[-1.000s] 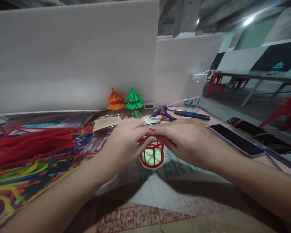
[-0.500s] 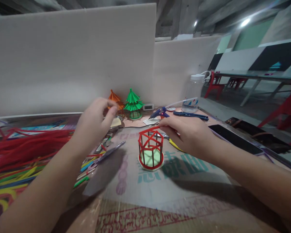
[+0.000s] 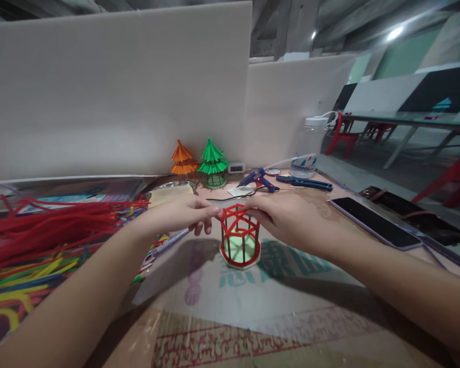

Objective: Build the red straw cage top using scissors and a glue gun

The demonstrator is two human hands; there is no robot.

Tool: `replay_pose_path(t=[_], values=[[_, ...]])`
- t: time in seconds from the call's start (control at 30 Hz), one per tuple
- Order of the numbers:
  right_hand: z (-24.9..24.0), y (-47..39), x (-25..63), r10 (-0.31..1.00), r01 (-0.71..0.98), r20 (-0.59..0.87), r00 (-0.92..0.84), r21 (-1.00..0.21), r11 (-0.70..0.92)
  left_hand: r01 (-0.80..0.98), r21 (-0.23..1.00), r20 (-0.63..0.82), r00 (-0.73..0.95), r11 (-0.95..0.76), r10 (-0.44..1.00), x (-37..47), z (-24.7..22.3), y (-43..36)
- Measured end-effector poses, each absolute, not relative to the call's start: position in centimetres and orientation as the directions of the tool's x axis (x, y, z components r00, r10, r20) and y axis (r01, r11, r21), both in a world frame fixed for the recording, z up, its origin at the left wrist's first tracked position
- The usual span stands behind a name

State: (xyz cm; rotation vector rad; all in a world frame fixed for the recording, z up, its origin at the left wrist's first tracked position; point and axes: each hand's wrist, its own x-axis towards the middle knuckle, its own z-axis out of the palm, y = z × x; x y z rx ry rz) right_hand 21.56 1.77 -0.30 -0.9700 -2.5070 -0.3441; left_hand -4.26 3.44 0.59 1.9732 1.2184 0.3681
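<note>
Currently, in the head view, a small red-and-dark frame (image 3: 244, 234) stands upright near the middle of the bench (image 3: 276, 312), its many-sided pale green base ringed in red. The left hand (image 3: 180, 212) comes in from the left with fingers loosely bent, a fingertip at the frame's upper left edge; whether it touches or pinches anything there, I cannot tell. The right hand (image 3: 287, 212) has its fingertips gathered at the upper right of the red rim, though the grip itself is hidden.

Behind the frame, an orange model tower (image 3: 183, 166) and a green model tower (image 3: 212, 162) stand side by side before a pale panel (image 3: 115, 92). To their right are a small white device (image 3: 236, 167), a blue glue gun (image 3: 257, 178), a dark blue tool (image 3: 304, 183) and a clear bottle (image 3: 305, 148) with a white lid. A phone (image 3: 374, 223) lies beyond the right forearm. On the left, red strips (image 3: 53, 225) are heaped behind a spread of multicoloured strips (image 3: 26, 286).
</note>
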Motion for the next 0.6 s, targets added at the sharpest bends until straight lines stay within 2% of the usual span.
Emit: replay_pose_path(t=[0.33, 0.47, 0.6], values=[[-0.35, 1.97, 21.85, 0.575, 0.659, 0.415, -0.705, 0.083, 0.748, 0.433, 0.901, -0.285, 0.597, -0.002, 0.750, -3.42, -0.08, 3.29], [-0.03, 1.97, 22.05, 0.577, 0.683, 0.433, -0.693, 0.138, 0.717, 0.354, 0.932, -0.288, 0.596, 0.077, 0.750, -3.40, -0.35, 3.58], [0.27, 1.81, 22.25, 0.588, 0.720, 0.471, -0.658, 0.165, 0.674, 0.323, 0.944, -0.265, 0.606, 0.073, 0.750, -3.55, -0.46, 3.75]])
